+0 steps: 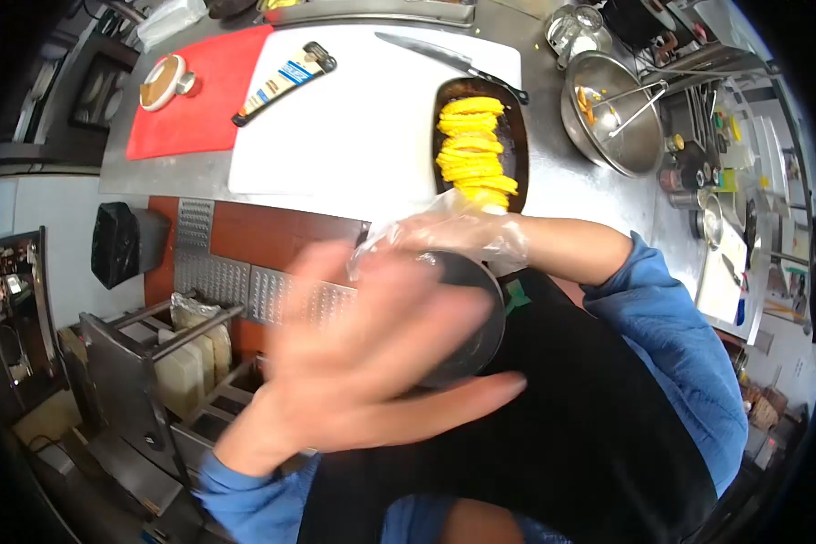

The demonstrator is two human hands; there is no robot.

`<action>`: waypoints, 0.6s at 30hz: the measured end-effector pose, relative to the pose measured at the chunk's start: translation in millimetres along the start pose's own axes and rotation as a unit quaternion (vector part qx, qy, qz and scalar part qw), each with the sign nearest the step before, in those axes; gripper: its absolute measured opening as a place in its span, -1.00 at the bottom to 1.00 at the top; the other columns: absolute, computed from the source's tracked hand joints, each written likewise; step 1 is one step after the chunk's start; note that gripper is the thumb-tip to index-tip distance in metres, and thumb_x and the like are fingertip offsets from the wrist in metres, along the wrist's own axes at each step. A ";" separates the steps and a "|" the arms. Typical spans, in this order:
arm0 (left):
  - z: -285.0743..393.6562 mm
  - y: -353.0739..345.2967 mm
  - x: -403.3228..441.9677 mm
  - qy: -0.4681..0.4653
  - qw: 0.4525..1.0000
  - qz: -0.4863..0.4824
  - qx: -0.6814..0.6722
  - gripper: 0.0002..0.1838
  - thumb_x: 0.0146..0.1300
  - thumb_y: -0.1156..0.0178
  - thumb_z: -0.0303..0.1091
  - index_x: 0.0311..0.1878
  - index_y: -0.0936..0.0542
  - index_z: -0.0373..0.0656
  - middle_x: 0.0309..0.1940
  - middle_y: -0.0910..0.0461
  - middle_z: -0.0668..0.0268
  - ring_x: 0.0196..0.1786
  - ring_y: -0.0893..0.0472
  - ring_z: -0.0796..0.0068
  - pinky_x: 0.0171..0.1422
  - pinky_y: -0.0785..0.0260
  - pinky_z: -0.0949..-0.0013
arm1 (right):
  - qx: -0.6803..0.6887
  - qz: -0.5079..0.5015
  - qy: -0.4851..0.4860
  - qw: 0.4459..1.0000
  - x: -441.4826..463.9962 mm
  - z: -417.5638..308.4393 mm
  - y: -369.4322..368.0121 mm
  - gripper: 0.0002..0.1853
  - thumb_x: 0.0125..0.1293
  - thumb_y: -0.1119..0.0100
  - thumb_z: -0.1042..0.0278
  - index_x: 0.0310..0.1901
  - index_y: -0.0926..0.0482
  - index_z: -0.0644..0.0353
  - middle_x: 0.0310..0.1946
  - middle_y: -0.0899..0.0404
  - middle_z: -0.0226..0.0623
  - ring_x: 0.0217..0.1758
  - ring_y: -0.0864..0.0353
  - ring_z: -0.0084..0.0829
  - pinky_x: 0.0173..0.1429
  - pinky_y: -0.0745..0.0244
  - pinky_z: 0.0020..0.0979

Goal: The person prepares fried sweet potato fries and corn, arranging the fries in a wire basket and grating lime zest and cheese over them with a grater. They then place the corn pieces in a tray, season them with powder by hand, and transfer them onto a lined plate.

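My left hand (363,363), bare and blurred by motion, is open in the lower middle with its fingers spread and nothing in them. Behind it my right hand (426,233), in a clear plastic glove, reaches in from the right; its fingers are mostly hidden. A dark round pan or bowl (482,317) lies below the right hand, partly covered by the left; whether a hand holds it is unclear. Just beyond the glove is a dark tray (517,136) with a row of yellow slices (471,145).
A white cutting board (354,136) bears a knife (435,53) and a labelled bottle or packet (284,83). A red board (218,100) holds a small round dish (162,82). Right stands a metal bowl (639,150) with a utensil. An open drawer (122,381) is at left.
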State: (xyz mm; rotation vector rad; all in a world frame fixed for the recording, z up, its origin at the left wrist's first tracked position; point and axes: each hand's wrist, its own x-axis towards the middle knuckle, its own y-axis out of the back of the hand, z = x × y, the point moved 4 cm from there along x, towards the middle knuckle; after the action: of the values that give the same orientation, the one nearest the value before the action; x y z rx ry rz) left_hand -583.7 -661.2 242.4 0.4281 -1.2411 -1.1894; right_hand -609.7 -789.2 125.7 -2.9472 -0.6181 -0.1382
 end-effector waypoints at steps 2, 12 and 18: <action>-23.8 -28.5 5.1 -0.041 0.981 -0.132 -0.136 -0.34 -0.25 -0.36 -0.11 0.07 -0.52 0.09 0.11 -0.36 0.14 0.16 -0.36 0.09 0.23 -0.18 -0.02 | -0.049 0.046 -0.069 0.995 17.5 0.9 -8.0 -0.54 0.39 0.20 0.03 -0.13 -0.54 0.30 -0.18 -0.57 -0.15 -0.10 -0.53 -0.42 0.04 -0.38 -0.41; -69.3 -6.2 -18.2 -0.056 0.984 -0.127 -0.114 -0.47 -0.38 -0.37 -0.20 -0.16 -0.55 0.00 0.02 -0.40 0.20 0.07 -0.37 0.00 -0.11 -0.31 0.07 | -0.133 0.257 -0.232 0.929 38.4 23.0 -14.0 -0.56 0.38 0.21 0.04 -0.10 -0.52 0.28 -0.16 -0.56 -0.13 -0.10 -0.52 -0.37 0.04 -0.37 -0.40; -101.2 7.8 -35.2 0.076 0.989 -0.099 -0.082 -0.45 -0.19 -0.30 -0.27 -0.05 -0.45 -0.24 0.01 -0.36 0.07 -0.02 -0.35 -0.03 -0.01 -0.29 0.08 | -0.094 0.367 -0.321 0.868 46.8 23.6 -11.7 -0.59 0.33 0.16 0.05 -0.06 -0.48 0.23 -0.15 -0.54 -0.16 -0.14 -0.51 -0.25 0.03 -0.35 -0.33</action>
State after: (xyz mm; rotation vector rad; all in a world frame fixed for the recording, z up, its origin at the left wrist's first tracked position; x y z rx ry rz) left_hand -486.4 -660.9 196.8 0.5191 -0.9769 -1.3902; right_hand -570.3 -756.8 109.0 -3.1355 0.5451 0.9216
